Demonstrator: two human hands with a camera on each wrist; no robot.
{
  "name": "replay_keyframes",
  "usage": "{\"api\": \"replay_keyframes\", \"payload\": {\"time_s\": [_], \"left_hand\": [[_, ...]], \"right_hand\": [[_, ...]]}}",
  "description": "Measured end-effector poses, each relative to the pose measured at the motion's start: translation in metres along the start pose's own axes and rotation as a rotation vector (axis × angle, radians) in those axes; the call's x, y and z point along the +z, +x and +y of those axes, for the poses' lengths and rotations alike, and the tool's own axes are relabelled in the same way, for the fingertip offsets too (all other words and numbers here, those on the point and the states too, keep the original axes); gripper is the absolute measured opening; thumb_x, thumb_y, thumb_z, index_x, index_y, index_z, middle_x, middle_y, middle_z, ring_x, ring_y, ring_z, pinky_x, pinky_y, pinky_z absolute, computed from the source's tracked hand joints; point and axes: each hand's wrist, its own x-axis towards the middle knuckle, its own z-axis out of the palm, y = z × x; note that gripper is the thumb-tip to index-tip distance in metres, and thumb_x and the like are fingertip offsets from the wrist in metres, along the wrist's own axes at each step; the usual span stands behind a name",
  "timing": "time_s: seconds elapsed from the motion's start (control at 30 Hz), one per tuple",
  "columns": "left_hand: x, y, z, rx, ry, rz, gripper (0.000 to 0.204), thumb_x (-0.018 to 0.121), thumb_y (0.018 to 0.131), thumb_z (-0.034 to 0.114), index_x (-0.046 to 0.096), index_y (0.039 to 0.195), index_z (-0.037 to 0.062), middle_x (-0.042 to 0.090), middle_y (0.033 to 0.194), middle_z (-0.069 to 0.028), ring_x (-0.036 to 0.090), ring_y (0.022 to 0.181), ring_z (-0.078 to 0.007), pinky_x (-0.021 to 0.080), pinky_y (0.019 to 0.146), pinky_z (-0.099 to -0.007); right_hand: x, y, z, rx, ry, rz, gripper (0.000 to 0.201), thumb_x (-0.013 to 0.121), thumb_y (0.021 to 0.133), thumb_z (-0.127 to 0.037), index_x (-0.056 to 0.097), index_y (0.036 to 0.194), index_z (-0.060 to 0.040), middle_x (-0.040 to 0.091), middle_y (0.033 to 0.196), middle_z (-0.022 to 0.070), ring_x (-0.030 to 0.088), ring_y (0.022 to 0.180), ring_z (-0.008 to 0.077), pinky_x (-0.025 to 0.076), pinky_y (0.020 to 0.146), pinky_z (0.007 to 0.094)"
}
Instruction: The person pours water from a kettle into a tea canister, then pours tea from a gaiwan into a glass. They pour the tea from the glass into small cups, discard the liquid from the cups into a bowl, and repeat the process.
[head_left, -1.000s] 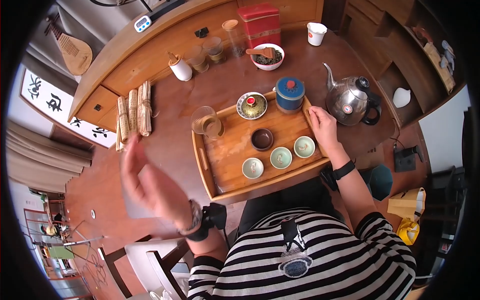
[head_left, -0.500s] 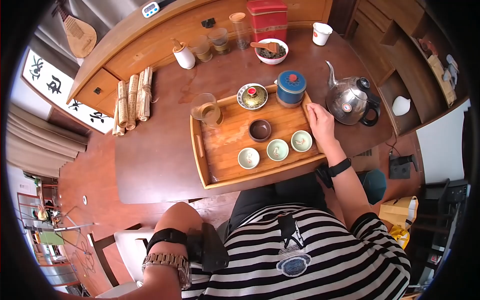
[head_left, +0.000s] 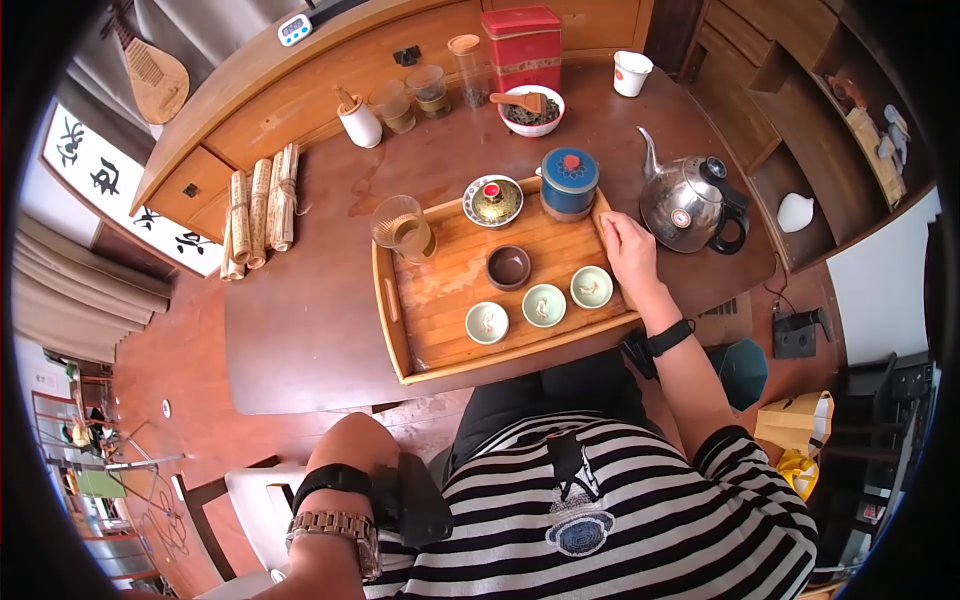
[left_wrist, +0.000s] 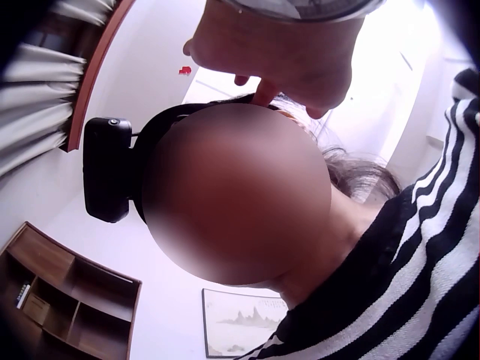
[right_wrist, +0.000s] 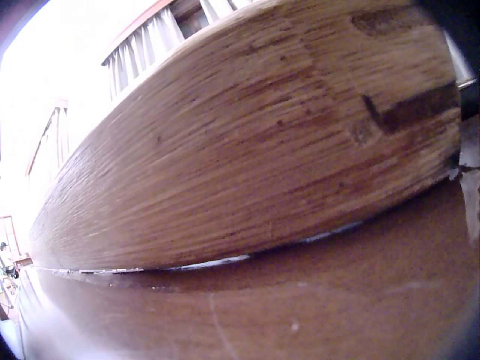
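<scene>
Brown worktop (head_left: 290, 340) and a wooden tray (head_left: 430, 335), held at its right end by the right hand (head_left: 630, 255)

From the head view, the tray lies directly to the left of the right hand, at the near edge of the worktop. Its long axis goes from left to right, with the right end slightly farther away. The right hand is clearly the nearer one: its fingers bend over the right rim and hold it; the thumb I cannot see well. Three green cups (head_left: 543, 306) stand in a row on the near part, with a brown bowl (head_left: 508, 267) behind them. Along the far side are a glass pitcher (head_left: 415, 240), a lidded bowl (head_left: 493, 202) and a blue pot (head_left: 569, 184). To the right stands a kettle (head_left: 690, 205), which in my judgement leaves little room beside this hand.

From the left wrist view, the left hand (left_wrist: 277, 60) is raised near a black camera (left_wrist: 107, 169), so well apart from the tray; whether it is wide or narrow, I cannot tell.

From the right wrist view, only the outer wall (right_wrist: 247, 142) of the tray appears, upright above the worktop; the hand itself is not visible.
</scene>
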Motion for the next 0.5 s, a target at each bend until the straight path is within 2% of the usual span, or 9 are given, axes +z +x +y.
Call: {"api": "replay_keyframes", "payload": {"time_s": [0.13,0.33,0.5], "left_hand": [[0.008,0.0,-0.005,0.011,0.071,-0.012,0.041,0.034,0.087,0.047,0.052,0.118,0.0263,0.035,0.137,0.0041,0.013,0.134,-0.0237,-0.001,0.105,-0.0537],[-0.004,0.0,0.001,0.026,0.16,-0.033,0.041,0.034,0.087,0.046,0.052,0.118,0.026,0.035,0.136,0.0043,0.014,0.133,-0.024,0.0,0.105,-0.0533],[0.011,-0.001,-0.009,0.032,0.216,-0.052,0.04,0.034,0.087,0.046,0.052,0.118,0.0257,0.036,0.136,0.0045,0.015,0.133,-0.0242,0.0,0.105,-0.053]], "right_hand": [[0.0,0.0,0.001,-0.003,0.0,-0.012,0.007,0.056,0.081,-0.007,0.057,0.085,-0.0013,0.062,0.078,0.0147,0.061,0.068,0.0308,0.049,0.058,0.0363],[-0.001,0.0,-0.002,0.003,-0.01,-0.016,0.007,0.056,0.082,-0.007,0.057,0.086,-0.0013,0.062,0.078,0.0144,0.061,0.069,0.0306,0.049,0.058,0.0364],[0.0,0.0,-0.001,0.011,0.005,-0.009,0.007,0.056,0.081,-0.007,0.057,0.085,-0.0014,0.062,0.078,0.0141,0.061,0.068,0.0307,0.049,0.058,0.0364]]}}
